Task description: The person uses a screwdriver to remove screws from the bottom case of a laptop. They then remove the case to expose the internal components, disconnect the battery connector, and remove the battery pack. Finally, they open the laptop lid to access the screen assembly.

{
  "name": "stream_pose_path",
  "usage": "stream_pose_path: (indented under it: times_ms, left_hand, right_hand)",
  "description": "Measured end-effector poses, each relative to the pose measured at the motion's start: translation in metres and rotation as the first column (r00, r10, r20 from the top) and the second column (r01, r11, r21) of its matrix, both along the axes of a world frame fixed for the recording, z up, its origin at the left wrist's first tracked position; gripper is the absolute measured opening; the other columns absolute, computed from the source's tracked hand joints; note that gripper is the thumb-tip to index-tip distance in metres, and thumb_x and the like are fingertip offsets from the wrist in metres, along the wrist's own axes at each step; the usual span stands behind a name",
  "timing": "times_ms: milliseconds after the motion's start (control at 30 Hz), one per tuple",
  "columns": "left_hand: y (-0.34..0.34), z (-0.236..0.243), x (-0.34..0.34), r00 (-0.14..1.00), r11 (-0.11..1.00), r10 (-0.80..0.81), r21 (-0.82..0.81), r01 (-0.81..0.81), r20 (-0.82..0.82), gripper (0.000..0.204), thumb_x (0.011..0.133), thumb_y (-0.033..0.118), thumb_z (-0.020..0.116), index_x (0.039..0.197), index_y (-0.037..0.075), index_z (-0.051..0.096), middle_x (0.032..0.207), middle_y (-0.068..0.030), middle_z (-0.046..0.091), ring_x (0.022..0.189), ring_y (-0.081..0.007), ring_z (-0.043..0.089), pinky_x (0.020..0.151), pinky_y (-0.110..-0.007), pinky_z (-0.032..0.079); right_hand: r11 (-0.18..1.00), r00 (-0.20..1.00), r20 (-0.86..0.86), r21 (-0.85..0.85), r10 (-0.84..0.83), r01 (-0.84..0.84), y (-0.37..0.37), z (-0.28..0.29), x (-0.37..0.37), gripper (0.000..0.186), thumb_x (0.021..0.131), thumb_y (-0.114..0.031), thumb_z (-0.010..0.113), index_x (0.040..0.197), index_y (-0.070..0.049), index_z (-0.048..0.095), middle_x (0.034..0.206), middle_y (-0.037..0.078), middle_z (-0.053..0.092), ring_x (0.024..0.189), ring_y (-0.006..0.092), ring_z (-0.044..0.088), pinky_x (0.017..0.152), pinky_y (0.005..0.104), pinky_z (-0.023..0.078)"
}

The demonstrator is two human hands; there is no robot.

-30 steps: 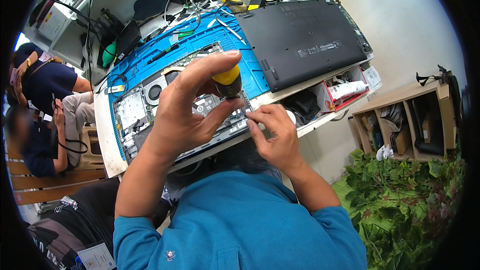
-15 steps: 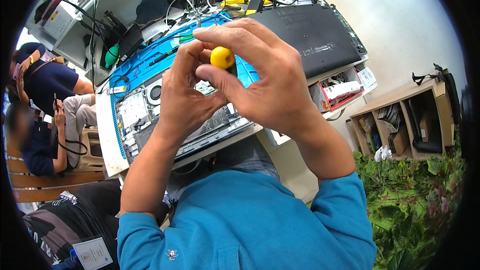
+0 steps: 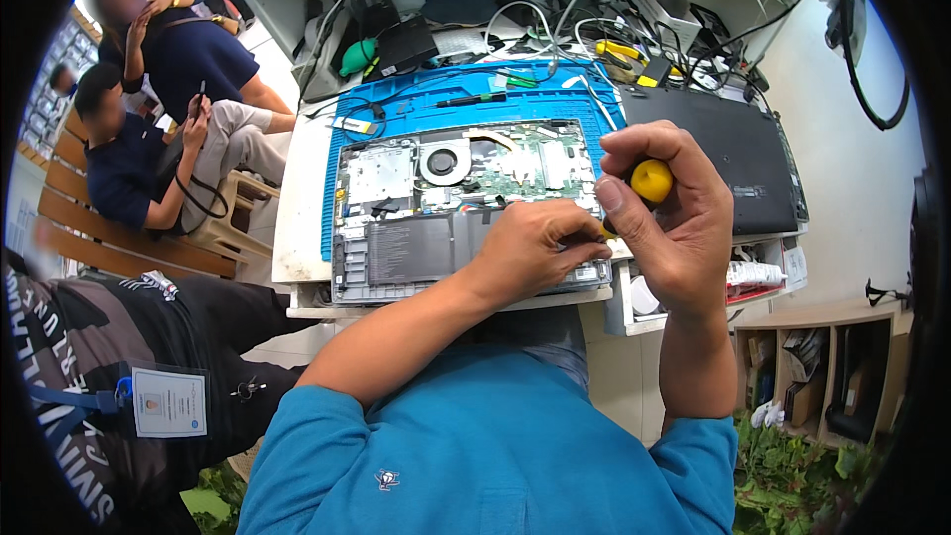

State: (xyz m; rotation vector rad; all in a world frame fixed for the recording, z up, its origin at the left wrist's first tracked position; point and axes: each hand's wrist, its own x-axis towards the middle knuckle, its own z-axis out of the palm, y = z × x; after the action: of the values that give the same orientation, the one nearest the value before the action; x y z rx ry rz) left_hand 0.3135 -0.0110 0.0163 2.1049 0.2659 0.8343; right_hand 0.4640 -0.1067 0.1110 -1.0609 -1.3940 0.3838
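My right hand [image 3: 679, 218] is curled round a yellow-topped screwdriver [image 3: 651, 180] at the right edge of an opened laptop [image 3: 441, 163], its thumb against the handle. Just left of it, my left hand [image 3: 535, 248] is bent low over the laptop's front right, fingertips pinched near the tool's lower end; what they hold is hidden. The laptop has its fan, board and dark battery [image 3: 391, 248] exposed on a blue mat [image 3: 386, 94]. A black bottom cover [image 3: 713, 149] lies to the right.
Cables, pliers [image 3: 619, 52] and a green blower [image 3: 359, 57] crowd the back. An open drawer [image 3: 622, 302] juts out at front right, above a wooden cubby shelf [image 3: 822, 322]. People [image 3: 129, 168] sit and stand at left; another person [image 3: 119, 357] is close at lower left.
A second ago my left hand held the screwdriver and my right fingers were at the laptop; now my right hand holds it and my left is lower. The view has swung leftward.
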Motion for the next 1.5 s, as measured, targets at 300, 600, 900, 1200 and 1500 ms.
stream_pose_path:
  times_ms: [300,600,900,1200,1500]
  left_hand:
    - [0.002,-0.001,0.001,0.997,1.000,-0.020,0.016,0.019,0.071,0.022,0.092,0.020,0.091,0.107,0.008,0.080,0.094,-0.0118,0.079,0.085,-0.0341,0.077,0.076,-0.042,0.061]
    - [0.005,0.016,-0.001,1.000,0.999,-0.010,-0.037,0.009,-0.025,0.029,0.086,0.004,0.090,0.113,0.007,0.081,0.097,-0.0107,0.082,0.091,-0.0271,0.082,0.081,-0.039,0.063]
    - [0.005,0.004,0.005,0.999,1.000,0.002,0.029,-0.003,0.037,0.021,0.090,0.016,0.091,0.097,0.005,0.075,0.091,-0.0125,0.075,0.082,-0.0345,0.075,0.074,-0.045,0.059]
    - [0.005,0.006,0.002,0.998,0.997,-0.007,0.082,0.002,0.067,0.021,0.091,0.023,0.090,0.101,0.008,0.078,0.091,-0.0103,0.076,0.081,-0.0343,0.075,0.072,-0.045,0.060]
    - [0.007,0.006,-0.001,0.997,0.998,-0.029,0.065,0.024,0.065,0.018,0.093,0.019,0.089,0.105,0.010,0.080,0.091,-0.0107,0.076,0.082,-0.0339,0.076,0.072,-0.044,0.060]
  right_hand:
    - [0.999,1.000,-0.004,-0.029,-0.015,0.015,0.002,0.001,-0.005,0.025,0.097,0.007,0.075,0.120,0.000,0.073,0.102,0.003,0.070,0.095,0.0074,0.067,0.086,0.0245,0.055]
    - [0.999,0.999,-0.003,-0.012,0.048,-0.048,0.005,-0.002,-0.002,0.028,0.096,0.008,0.076,0.123,0.000,0.072,0.108,0.004,0.070,0.102,0.0087,0.067,0.091,0.0264,0.056]
    - [1.000,0.998,-0.054,-0.012,0.025,-0.025,-0.002,-0.002,-0.005,0.028,0.094,0.009,0.072,0.121,0.000,0.073,0.108,0.006,0.072,0.101,0.0108,0.069,0.090,0.0265,0.057]
    - [0.998,0.998,-0.048,-0.049,0.034,-0.036,-0.002,-0.006,-0.004,0.029,0.095,0.009,0.072,0.122,0.000,0.073,0.109,0.005,0.071,0.103,0.0094,0.069,0.088,0.0250,0.056]
    - [0.997,0.993,-0.115,-0.065,0.037,-0.044,-0.001,-0.008,-0.007,0.031,0.097,0.008,0.072,0.127,0.001,0.072,0.114,0.006,0.071,0.107,0.0111,0.071,0.091,0.0258,0.057]
